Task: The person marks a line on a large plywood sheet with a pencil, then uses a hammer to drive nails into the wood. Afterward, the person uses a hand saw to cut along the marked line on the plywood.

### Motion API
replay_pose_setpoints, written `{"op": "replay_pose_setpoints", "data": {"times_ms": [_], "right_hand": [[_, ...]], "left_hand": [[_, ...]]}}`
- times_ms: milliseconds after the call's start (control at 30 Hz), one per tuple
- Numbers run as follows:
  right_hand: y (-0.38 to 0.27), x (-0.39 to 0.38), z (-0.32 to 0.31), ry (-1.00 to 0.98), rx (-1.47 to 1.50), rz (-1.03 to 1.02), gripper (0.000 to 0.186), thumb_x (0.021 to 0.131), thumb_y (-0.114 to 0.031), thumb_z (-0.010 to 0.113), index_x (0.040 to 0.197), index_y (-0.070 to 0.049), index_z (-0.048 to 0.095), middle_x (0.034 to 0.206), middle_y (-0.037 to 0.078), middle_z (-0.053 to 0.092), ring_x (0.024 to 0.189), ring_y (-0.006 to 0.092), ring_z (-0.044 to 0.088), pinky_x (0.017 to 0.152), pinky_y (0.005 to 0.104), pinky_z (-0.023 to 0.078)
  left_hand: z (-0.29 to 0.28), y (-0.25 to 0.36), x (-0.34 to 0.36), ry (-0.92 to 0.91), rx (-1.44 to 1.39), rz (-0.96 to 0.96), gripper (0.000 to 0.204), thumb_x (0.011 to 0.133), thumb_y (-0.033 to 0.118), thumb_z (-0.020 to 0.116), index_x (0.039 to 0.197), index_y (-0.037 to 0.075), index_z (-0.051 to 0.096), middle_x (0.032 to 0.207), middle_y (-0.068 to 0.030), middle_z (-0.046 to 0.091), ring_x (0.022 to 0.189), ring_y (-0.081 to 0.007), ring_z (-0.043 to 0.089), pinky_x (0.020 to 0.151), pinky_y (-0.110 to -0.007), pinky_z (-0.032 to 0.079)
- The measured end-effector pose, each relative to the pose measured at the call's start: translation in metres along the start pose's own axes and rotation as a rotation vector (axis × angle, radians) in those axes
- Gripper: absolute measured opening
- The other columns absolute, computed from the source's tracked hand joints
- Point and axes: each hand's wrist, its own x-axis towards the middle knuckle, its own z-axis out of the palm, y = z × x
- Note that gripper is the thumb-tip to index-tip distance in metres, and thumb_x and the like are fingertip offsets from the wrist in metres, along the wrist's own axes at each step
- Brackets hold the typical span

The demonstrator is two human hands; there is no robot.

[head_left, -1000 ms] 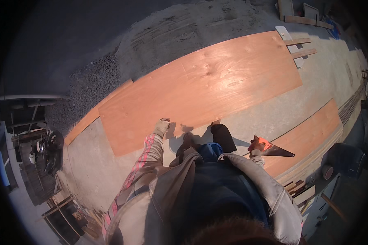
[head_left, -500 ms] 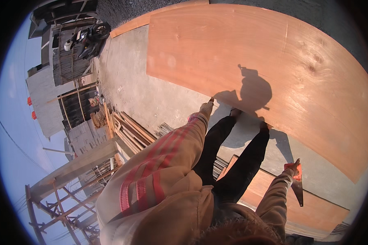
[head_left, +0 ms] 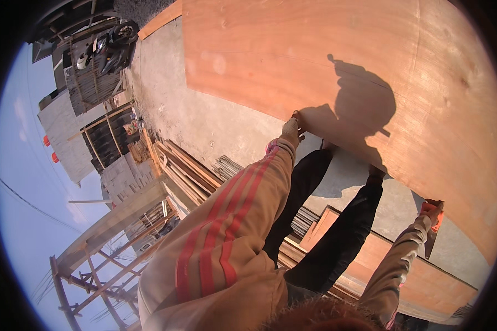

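A large orange-brown plywood sheet [head_left: 342,71] lies flat on a concrete slab [head_left: 204,121]. My left hand [head_left: 291,128], at the end of a beige sleeve with red stripes, rests its fingers on the sheet's near edge. My right hand [head_left: 432,212] hangs low at the right, closed around the orange handle of a hand tool whose dark blade [head_left: 429,246] points down; it looks like a saw. My dark-trousered legs [head_left: 337,220] stand on the slab between the two hands, and my shadow falls across the sheet.
A second plywood sheet [head_left: 408,270] lies by my feet at the lower right. Long timbers and rods [head_left: 190,174] are stacked along the slab's left edge. Beyond it are wooden scaffolding [head_left: 105,237], sheds and a parked motorcycle [head_left: 113,47].
The view has swung and closed in on the sheet as I bend lower. My left hand has stayed at the plywood edge. The right hand still holds the orange-handled tool.
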Motion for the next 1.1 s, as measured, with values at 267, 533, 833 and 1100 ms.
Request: {"op": "replay_pose_setpoints", "data": {"times_ms": [267,533,833,1100], "right_hand": [[-0.016,-0.024,-0.018,-0.384,0.306,-0.016,0.036,0.093,-0.046,0.075,0.101,-0.013,0.065,0.074,0.007,0.068,0.059,0.0183,0.061,0.051,0.0318,0.049],[-0.004,-0.062,-0.004,-0.296,0.226,-0.07,0.046,0.086,-0.058,0.077,0.098,-0.014,0.066,0.07,0.007,0.066,0.051,0.0192,0.055,0.045,0.0333,0.047],[-0.026,-0.054,-0.001,-0.279,0.264,-0.08,0.029,0.09,-0.032,0.075,0.094,-0.005,0.065,0.087,0.004,0.068,0.068,0.0149,0.057,0.061,0.0349,0.048],[-0.056,-0.097,0.005,0.055,0.324,-0.049,0.062,0.081,-0.039,0.085,0.117,0.007,0.064,0.108,0.017,0.07,0.093,0.0268,0.067,0.084,0.0405,0.055]], "left_hand": [[0.001,-0.022,0.018,0.238,0.028,0.177,0.063,0.093,0.052,0.071,0.125,-0.002,0.061,0.108,-0.0133,0.07,0.087,-0.023,0.068,0.069,-0.037,0.048],[-0.046,-0.026,0.032,0.424,0.213,0.242,0.07,0.086,0.054,0.081,0.113,-0.009,0.068,0.104,-0.0162,0.07,0.092,-0.0235,0.064,0.091,-0.036,0.051],[0.007,0.01,-0.01,0.271,0.065,0.191,0.053,0.091,0.029,0.07,0.13,-0.006,0.06,0.118,-0.0192,0.067,0.099,-0.0284,0.068,0.087,-0.042,0.058],[0.169,0.152,-0.084,0.2,1.034,1.399,0.061,0.091,0.029,0.069,0.137,-0.008,0.056,0.129,-0.0263,0.063,0.119,-0.0398,0.063,0.099,-0.042,0.053]]}}
